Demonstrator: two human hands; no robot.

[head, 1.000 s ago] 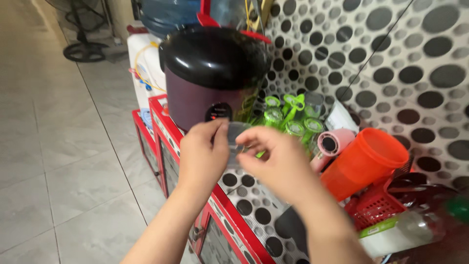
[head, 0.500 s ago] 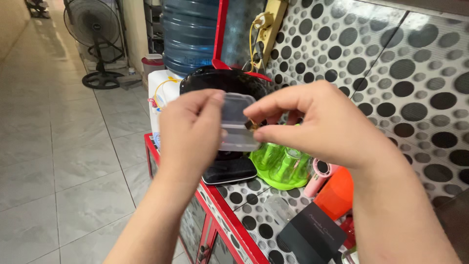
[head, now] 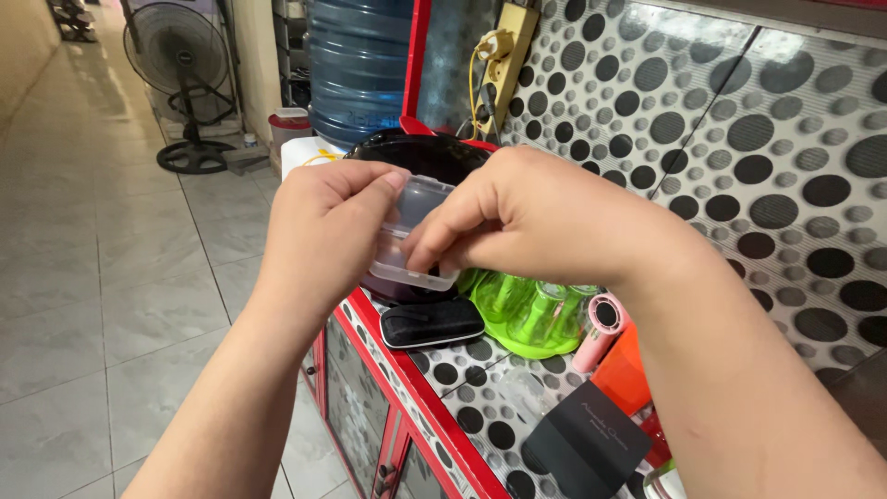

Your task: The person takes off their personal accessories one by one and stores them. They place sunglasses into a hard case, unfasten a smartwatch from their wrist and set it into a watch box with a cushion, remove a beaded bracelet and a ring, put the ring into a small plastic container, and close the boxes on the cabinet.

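My left hand point(head: 319, 231) and my right hand point(head: 527, 217) meet in front of me around a small clear plastic case point(head: 407, 242). The left hand grips the case from its left side, thumb on the top edge. The right hand's fingers press on the case's right part and cover much of it. What is inside the case is hidden. The hands hover above a red cabinet with a dotted black-and-white top point(head: 480, 388), in front of a black-lidded rice cooker point(head: 420, 152).
On the cabinet top lie a black zip pouch point(head: 431, 322), a green rack of glasses point(head: 527, 314), a pink roll point(head: 599, 325), an orange cup point(head: 626, 374) and a black card point(head: 582, 439). A blue water bottle point(head: 356, 65), a power strip point(head: 504, 46) and a floor fan point(head: 180, 69) stand behind.
The view rose from the cabinet top. Both hands lifted the clear case nearer to the camera, and the right hand's fingers have now closed over the case's right side.
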